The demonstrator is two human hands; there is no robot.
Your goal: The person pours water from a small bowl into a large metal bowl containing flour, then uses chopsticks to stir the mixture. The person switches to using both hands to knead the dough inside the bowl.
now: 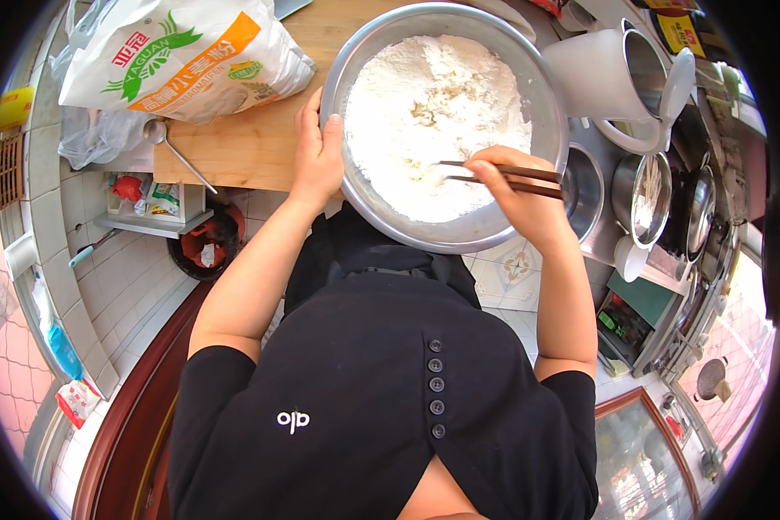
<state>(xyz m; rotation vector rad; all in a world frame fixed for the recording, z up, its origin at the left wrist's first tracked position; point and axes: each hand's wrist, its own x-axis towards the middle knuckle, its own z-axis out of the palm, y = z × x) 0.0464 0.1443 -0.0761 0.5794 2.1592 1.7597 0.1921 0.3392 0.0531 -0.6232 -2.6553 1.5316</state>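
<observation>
A large stainless steel bowl (452, 246) sits at the edge of the wooden board, filled broadly with white flour (390, 123). Small damp-looking clumps show near the middle of the flour. My left hand (318, 149) grips the bowl's left rim, thumb on top and fingers around the outside. In my right hand (520, 188) is a pair of dark brown chopsticks (526, 172), held over the right side of the bowl. Their tips are slightly apart and reach down to the flour, though the bright glare hides how deep they go.
Left on the wooden board (234, 153) stand a flour bag (188, 58) and a long-handled metal spoon (175, 153). To the right are a pale lidded pitcher (591, 71), a metal basin (585, 188) and a steel pot (643, 195). Below the board, a drawer (159, 211) sticks out.
</observation>
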